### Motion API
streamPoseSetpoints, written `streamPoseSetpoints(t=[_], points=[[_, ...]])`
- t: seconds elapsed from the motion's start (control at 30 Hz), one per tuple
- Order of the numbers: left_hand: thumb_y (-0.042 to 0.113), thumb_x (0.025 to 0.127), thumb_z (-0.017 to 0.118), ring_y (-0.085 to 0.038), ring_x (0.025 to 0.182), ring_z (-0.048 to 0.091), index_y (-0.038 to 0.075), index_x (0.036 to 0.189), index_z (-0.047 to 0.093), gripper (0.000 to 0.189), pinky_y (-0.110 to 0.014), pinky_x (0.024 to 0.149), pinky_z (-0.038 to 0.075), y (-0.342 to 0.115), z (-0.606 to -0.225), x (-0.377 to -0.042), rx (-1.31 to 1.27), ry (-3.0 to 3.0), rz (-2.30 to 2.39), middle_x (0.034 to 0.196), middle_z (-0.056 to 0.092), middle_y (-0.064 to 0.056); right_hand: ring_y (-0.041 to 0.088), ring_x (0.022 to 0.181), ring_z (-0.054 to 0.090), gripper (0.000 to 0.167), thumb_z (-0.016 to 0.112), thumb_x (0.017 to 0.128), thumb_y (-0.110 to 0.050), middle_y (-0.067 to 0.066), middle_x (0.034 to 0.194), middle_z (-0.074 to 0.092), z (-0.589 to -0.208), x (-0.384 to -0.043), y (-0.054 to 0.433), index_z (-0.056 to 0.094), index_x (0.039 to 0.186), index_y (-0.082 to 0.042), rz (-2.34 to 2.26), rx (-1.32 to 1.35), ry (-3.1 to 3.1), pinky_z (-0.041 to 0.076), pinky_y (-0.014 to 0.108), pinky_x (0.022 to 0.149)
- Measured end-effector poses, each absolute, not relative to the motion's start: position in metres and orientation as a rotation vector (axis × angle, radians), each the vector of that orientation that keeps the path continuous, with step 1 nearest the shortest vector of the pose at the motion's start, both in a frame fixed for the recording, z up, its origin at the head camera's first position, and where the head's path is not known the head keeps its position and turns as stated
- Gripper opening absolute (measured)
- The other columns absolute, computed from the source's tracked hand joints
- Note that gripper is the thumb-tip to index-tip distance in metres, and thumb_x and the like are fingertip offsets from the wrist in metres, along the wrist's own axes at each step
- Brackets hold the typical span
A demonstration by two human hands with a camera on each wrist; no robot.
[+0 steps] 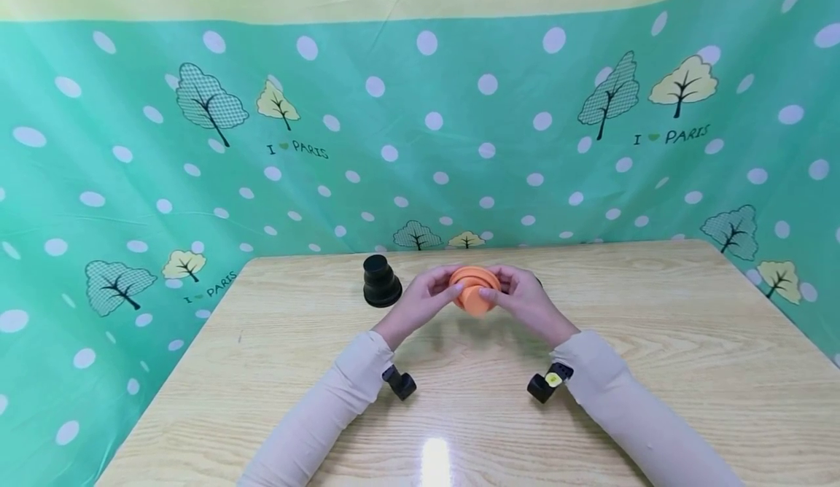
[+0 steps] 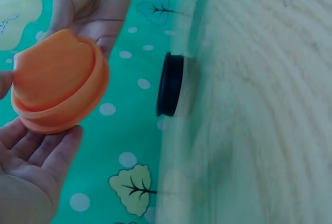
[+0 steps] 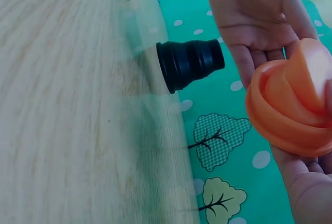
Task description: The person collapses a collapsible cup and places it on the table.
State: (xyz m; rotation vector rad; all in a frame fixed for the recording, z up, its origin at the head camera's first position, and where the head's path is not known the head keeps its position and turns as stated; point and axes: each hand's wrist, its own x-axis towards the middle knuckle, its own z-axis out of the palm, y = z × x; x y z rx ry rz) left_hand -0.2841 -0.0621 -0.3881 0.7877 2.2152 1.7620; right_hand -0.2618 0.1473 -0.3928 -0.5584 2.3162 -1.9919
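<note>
Left wrist alone bares a black disc [image 2: 171,85]; left hand [image 1: 423,297] and right hand [image 1: 525,301] pinch an orange cup [image 1: 476,302], long axis and narrow end wearerward.

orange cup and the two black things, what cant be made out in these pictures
Head view: the low black disc, mostly hidden behind the right hand.
Head view: the underside of the black cup, hidden against the table.
Right wrist view: one side of the orange cup, cut off by the right edge.
Left wrist view: the left hand, partly cut off by the left edge.
</note>
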Motion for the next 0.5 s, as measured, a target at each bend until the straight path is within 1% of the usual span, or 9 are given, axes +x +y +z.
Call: streamPoseSetpoints(t=[0.07,0.23,0.33,0.5], points=[[0.016,0.097,0.055,-0.023,0.11,0.058,0.0,0.135,0.048,0.042,-0.029,0.092,0.049,-0.061,-0.387,-0.283,0.782,2.226,1.772,0.126,0.058,-0.018,0.014,0.089,0.065,0.037,0.067,0.089,-0.017,0.015,0.109,0.064,-0.393,-0.262,0.147,0.058,0.118,0.002,-2.015,-0.552,2.304,0.055,0.025,0.075],[0.012,0.096,0.055,-0.019,0.099,0.06,-0.004,0.13,0.051,0.038,-0.026,0.086,0.051,-0.059,-0.372,-0.273,0.77,2.283,1.763,0.117,0.061,-0.02,0.014,0.09,0.065,0.037,0.067,0.088,-0.018,0.013,0.109,0.065,-0.393,-0.262,0.146,0.058,0.119,0.002,-2.044,-0.53,2.281,0.055,0.026,0.075],[0.011,0.096,0.055,-0.02,0.1,0.061,-0.007,0.127,0.052,0.036,-0.027,0.086,0.051,-0.059,-0.366,-0.267,0.788,2.308,1.761,0.115,0.062,-0.021,0.013,0.09,0.065,0.037,0.068,0.088,-0.017,0.013,0.109,0.065,-0.394,-0.262,0.145,0.058,0.119,0.002,-2.059,-0.521,2.276,0.055,0.025,0.074],[0.014,0.095,0.056,-0.026,0.104,0.061,-0.005,0.125,0.055,0.035,-0.03,0.089,0.051,-0.058,-0.38,-0.277,0.794,2.321,1.79,0.114,0.063,-0.02,0.013,0.09,0.065,0.037,0.067,0.089,-0.017,0.014,0.109,0.065,-0.395,-0.261,0.145,0.059,0.119,0.003,-2.073,-0.552,2.287,0.055,0.025,0.075]])
